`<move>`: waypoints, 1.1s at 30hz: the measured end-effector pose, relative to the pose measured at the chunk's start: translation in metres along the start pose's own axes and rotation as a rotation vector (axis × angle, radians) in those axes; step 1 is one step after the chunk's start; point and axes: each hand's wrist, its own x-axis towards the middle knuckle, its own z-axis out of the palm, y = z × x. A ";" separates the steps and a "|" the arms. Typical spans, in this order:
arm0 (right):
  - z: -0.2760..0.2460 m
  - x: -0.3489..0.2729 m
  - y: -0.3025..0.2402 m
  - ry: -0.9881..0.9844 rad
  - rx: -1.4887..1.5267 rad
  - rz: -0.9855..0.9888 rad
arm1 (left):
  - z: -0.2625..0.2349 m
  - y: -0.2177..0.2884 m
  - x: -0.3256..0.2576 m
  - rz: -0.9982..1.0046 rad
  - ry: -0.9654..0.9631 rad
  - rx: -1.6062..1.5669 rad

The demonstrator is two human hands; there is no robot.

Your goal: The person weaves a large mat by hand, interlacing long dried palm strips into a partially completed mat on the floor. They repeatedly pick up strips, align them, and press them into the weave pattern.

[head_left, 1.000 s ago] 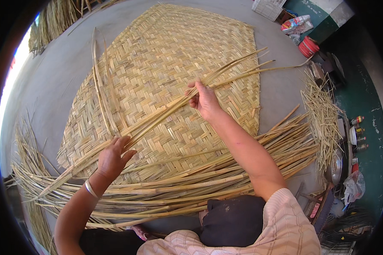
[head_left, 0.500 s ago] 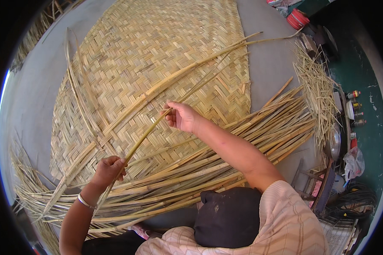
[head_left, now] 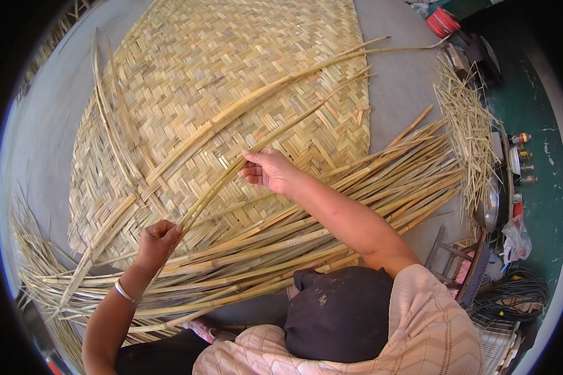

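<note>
Currently, we are observing the left hand [head_left: 158, 240] and right hand [head_left: 266, 170] pinching long strips [head_left: 211, 193] over the woven mat's [head_left: 219, 81] near side; we are judging this strip sorting, the next move needing steady grips.

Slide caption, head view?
Left hand and right hand hold thin strips over a woven mat, near piled stalks.

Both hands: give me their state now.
Left hand: closed, pinching long thin strips.
Right hand: closed, pinching the same strips farther along.
</note>
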 end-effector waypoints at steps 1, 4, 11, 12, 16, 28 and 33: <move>0.003 -0.001 -0.001 0.069 -0.035 0.006 | 0.003 0.002 -0.002 -0.024 0.016 -0.017; 0.015 -0.007 -0.011 0.160 -0.049 -0.024 | 0.011 0.009 -0.008 0.033 0.057 -0.004; 0.045 -0.029 -0.035 0.105 -0.195 -0.262 | 0.014 0.021 -0.006 0.093 -0.019 -0.103; 0.049 -0.031 -0.032 0.093 -0.232 -0.265 | 0.016 0.024 -0.003 0.133 0.012 -0.104; 0.060 -0.034 -0.007 -0.071 -0.246 -0.159 | 0.021 0.039 0.003 0.182 0.023 -0.100; 0.040 -0.033 0.029 -0.228 0.041 0.060 | 0.014 0.048 -0.004 -0.215 -0.206 -0.403; 0.034 -0.036 0.014 -0.332 0.070 -0.013 | 0.003 0.053 -0.006 -0.252 -0.407 -0.589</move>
